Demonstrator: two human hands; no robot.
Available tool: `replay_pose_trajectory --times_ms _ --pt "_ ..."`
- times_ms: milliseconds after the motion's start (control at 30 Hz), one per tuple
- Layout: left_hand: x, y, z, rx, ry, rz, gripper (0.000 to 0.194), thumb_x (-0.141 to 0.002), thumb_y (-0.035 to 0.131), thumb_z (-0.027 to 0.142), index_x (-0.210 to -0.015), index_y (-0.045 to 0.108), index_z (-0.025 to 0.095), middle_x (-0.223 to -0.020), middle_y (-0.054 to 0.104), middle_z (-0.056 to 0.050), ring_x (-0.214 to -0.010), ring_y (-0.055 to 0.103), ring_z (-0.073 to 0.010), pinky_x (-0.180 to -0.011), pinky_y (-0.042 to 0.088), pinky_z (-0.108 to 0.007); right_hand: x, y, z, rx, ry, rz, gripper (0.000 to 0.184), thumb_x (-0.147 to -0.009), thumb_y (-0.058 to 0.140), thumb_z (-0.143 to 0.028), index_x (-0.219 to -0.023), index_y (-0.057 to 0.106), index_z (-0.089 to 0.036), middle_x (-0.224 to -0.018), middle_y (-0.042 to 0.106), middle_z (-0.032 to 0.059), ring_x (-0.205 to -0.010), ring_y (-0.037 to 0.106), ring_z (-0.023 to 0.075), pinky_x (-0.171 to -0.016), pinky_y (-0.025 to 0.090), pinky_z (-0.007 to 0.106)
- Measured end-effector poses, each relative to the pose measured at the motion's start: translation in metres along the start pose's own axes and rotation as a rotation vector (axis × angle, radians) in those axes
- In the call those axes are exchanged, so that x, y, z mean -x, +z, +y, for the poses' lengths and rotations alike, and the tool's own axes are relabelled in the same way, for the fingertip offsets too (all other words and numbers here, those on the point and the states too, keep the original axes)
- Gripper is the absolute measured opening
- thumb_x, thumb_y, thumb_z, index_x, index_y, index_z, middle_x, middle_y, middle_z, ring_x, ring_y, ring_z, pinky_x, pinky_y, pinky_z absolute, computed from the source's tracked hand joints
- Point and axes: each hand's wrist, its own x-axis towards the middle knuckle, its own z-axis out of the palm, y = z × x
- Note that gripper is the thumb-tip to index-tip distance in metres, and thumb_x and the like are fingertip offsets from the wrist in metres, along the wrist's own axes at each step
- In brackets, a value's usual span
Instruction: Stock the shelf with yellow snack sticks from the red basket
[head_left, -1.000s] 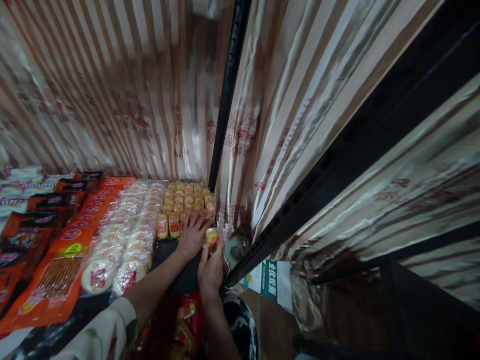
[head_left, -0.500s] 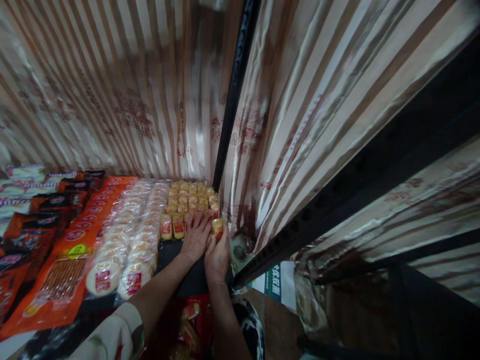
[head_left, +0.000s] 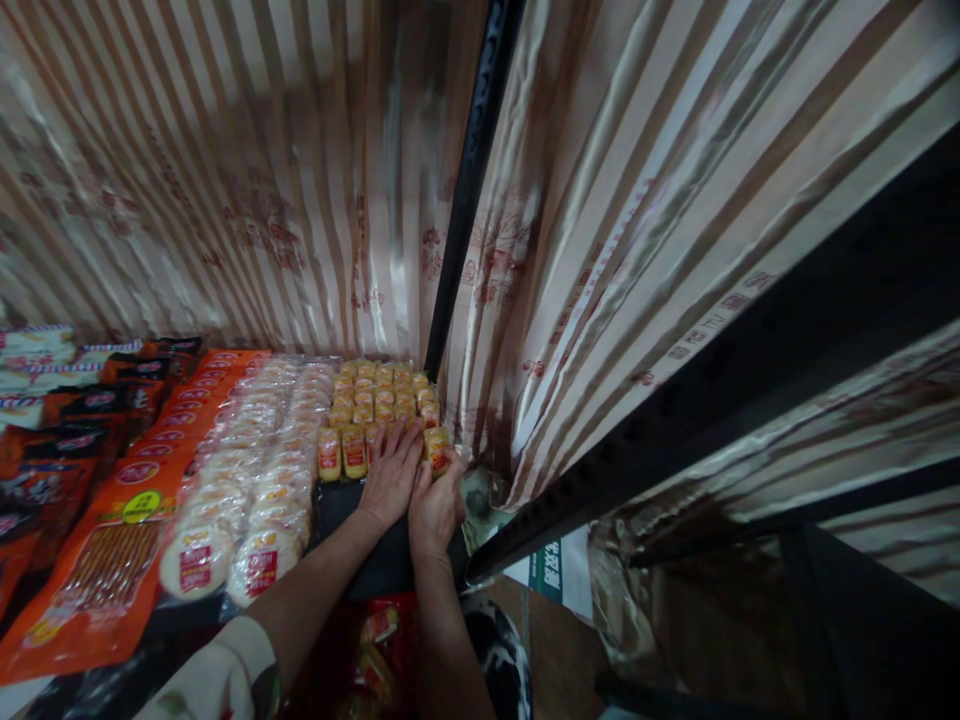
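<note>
Small yellow packaged snack cakes (head_left: 367, 400) with red labels stand in several tight rows on a dark shelf (head_left: 356, 510). My left hand (head_left: 390, 470) lies against the front row with its fingers stretched out, hiding some of the cakes. At the row's right end, my right hand (head_left: 436, 510) is closed round one packaged cake (head_left: 435, 450), which stands upright beside the others. Below my forearms, more yellow packaged cakes (head_left: 381, 670) lie loose in a red container (head_left: 405, 640).
Left of the cakes are rows of round white crackers (head_left: 196, 560), orange snack packets (head_left: 112, 570) and darker bags (head_left: 71, 440). A black upright post (head_left: 469, 200) and a thick slanting black bar (head_left: 600, 490) frame the right side. Striped curtains (head_left: 300, 200) hang behind.
My right hand has pushed its packaged cake slightly up, in against the right end of the front row. My left hand stays nearly in place. The view has shifted slightly.
</note>
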Motion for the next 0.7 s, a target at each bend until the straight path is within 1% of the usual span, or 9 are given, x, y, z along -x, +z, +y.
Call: replay_pose_trajectory --times_ms 100,233,400,567,700 --pt "0.0 -0.001 0.0 0.002 0.003 -0.001 0.034 -0.09 0.041 0.031 -0.12 0.052 0.017 -0.141 0.043 -0.003 -0.138 0.021 -0.0242 -0.113 0.02 -0.048 -0.002 0.001 0.001 -0.029 -0.05 -0.007 0.023 -0.086 0.037 -0.025 -0.104 0.048 -0.016 -0.109 0.059 0.0149 -0.097 0.059 0.0243 -0.077 0.046 0.035" --pt "-0.001 -0.001 0.0 0.008 -0.005 0.0 0.034 -0.09 0.042 0.031 -0.119 0.052 0.016 -0.141 0.043 -0.004 -0.137 0.022 -0.0244 -0.112 0.02 -0.048 -0.003 0.001 0.0 -0.081 -0.063 -0.014 0.021 -0.084 0.037 -0.019 -0.102 0.047 -0.018 -0.116 0.055 0.0152 -0.107 0.053 0.0246 -0.085 0.044 0.037" --pt "0.0 -0.002 0.0 0.003 0.0 0.004 0.035 -0.088 0.045 0.03 -0.118 0.052 0.015 -0.142 0.042 -0.006 -0.138 0.021 -0.0253 -0.113 0.019 -0.049 0.0 0.001 0.001 -0.152 -0.091 -0.029 0.026 -0.083 0.036 -0.016 -0.106 0.046 -0.016 -0.123 0.051 0.0167 -0.116 0.048 0.0238 -0.094 0.041 0.038" --pt "0.0 -0.001 -0.001 -0.004 0.009 0.003 0.033 -0.089 0.044 0.03 -0.118 0.052 0.017 -0.141 0.042 -0.005 -0.137 0.022 -0.0246 -0.112 0.021 -0.049 0.0 0.006 0.006 -0.099 -0.082 -0.063 0.036 -0.083 0.034 -0.016 -0.117 0.046 -0.012 -0.134 0.044 0.0197 -0.122 0.045 0.0259 -0.097 0.04 0.042" --pt "0.001 0.002 -0.002 -0.022 0.013 -0.001 0.029 -0.089 0.044 0.03 -0.114 0.055 0.02 -0.142 0.041 -0.003 -0.137 0.023 -0.0251 -0.111 0.022 -0.05 -0.002 0.012 0.011 -0.092 -0.135 -0.084 0.045 -0.084 0.031 -0.014 -0.126 0.043 -0.007 -0.139 0.039 0.0219 -0.128 0.038 0.0246 -0.102 0.036 0.042"
